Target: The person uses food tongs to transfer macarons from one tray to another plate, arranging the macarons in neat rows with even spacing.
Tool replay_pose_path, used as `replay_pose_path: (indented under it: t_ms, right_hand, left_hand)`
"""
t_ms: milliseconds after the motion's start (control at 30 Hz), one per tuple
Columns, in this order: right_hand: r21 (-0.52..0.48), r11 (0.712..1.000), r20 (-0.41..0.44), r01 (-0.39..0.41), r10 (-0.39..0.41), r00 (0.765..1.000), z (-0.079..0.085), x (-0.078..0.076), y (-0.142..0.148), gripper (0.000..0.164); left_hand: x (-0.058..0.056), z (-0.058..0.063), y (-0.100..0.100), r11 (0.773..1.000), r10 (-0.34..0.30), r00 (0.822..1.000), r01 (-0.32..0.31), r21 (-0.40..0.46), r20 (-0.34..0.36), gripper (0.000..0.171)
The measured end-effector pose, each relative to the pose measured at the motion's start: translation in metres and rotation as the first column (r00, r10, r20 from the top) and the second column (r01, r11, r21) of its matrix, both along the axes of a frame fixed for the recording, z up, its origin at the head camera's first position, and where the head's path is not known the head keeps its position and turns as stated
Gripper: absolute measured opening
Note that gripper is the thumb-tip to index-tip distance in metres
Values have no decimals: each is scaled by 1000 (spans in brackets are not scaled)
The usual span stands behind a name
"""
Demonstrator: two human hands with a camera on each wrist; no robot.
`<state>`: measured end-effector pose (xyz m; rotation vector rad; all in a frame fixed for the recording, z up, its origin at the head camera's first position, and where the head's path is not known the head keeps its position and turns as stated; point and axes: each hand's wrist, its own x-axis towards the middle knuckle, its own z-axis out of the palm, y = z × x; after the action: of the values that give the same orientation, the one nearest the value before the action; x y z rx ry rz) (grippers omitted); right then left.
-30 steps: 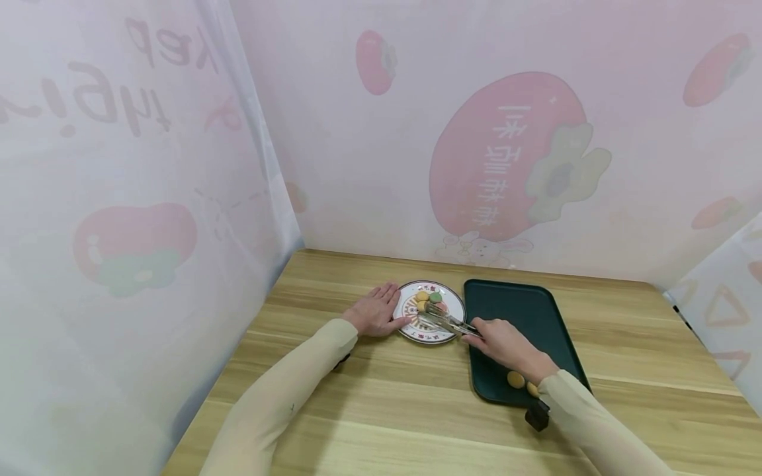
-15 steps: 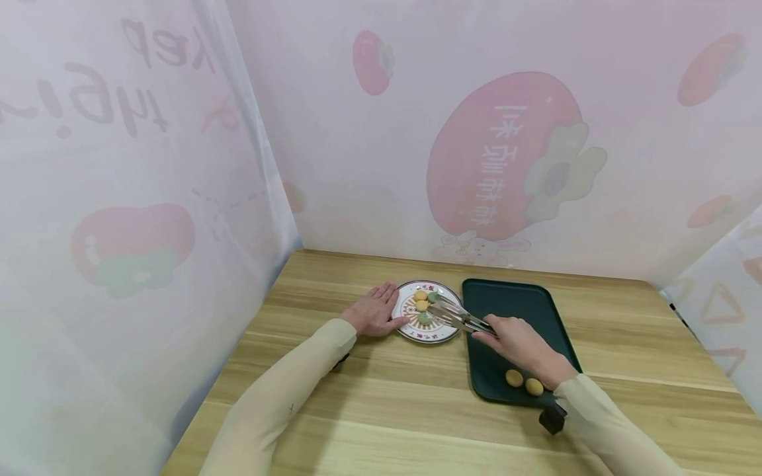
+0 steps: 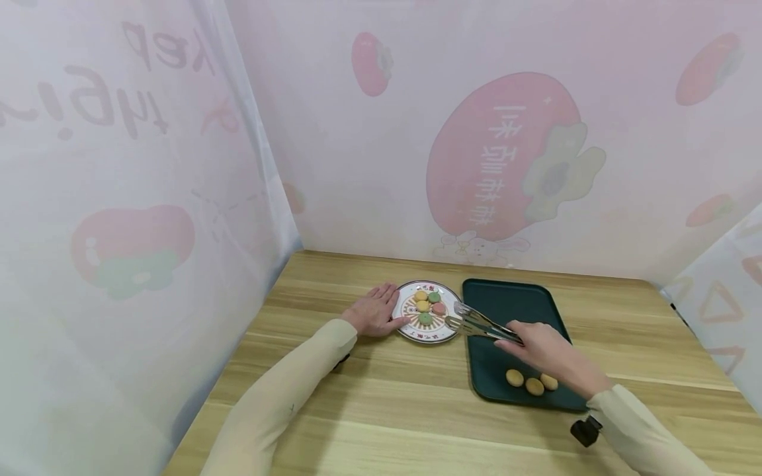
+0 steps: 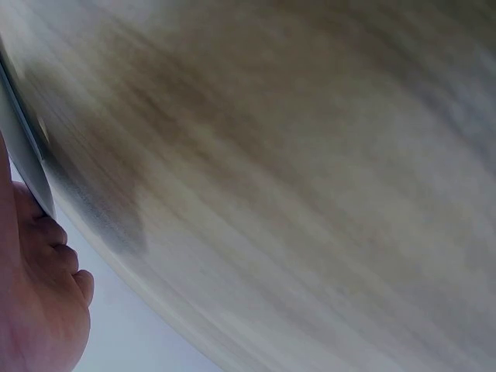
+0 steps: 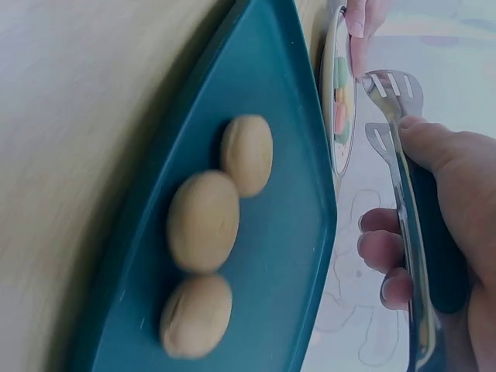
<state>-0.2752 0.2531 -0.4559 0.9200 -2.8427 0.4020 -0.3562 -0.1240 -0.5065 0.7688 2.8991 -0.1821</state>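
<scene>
Soft, even light casts faint shadows on the tabletop (image 3: 381, 410). The left wrist view is blurred, the tabletop's edge bowed

Left arm (image 3: 282, 396) forward, left fingers (image 3: 387, 293) straight; right arm (image 3: 644, 430) forward, right fingers (image 5: 381, 249) in a curled grip.

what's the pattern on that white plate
The plate has orange rays, red lettering and a dark rim line, best seen in the head view.
</scene>
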Motion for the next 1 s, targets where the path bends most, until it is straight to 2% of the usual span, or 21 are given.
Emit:
replay_pose_path:
  t_ms: [233, 567, 800, 1000]
  right_hand:
    - [-12, 999, -58, -52, 52, 997, 3, 12, 20, 21]
    - [25, 999, -55, -45, 46, 997, 15, 27, 48, 30]
    - [53, 998, -114, -43, 49, 992, 18, 40, 63, 27]
    - [75, 996, -78, -41, 47, 996, 14, 44, 71, 24]
  left_hand:
    - [1, 0, -1, 1000, 2, 1000, -2, 16, -3, 93]
    - [2, 5, 1, 1000, -13, 1000, 14, 24, -16, 91]
    - [3, 3, 1, 1000, -13, 1000, 13, 5, -10, 93]
    - [3, 2, 0, 1000, -14, 1000, 14, 7, -20, 93]
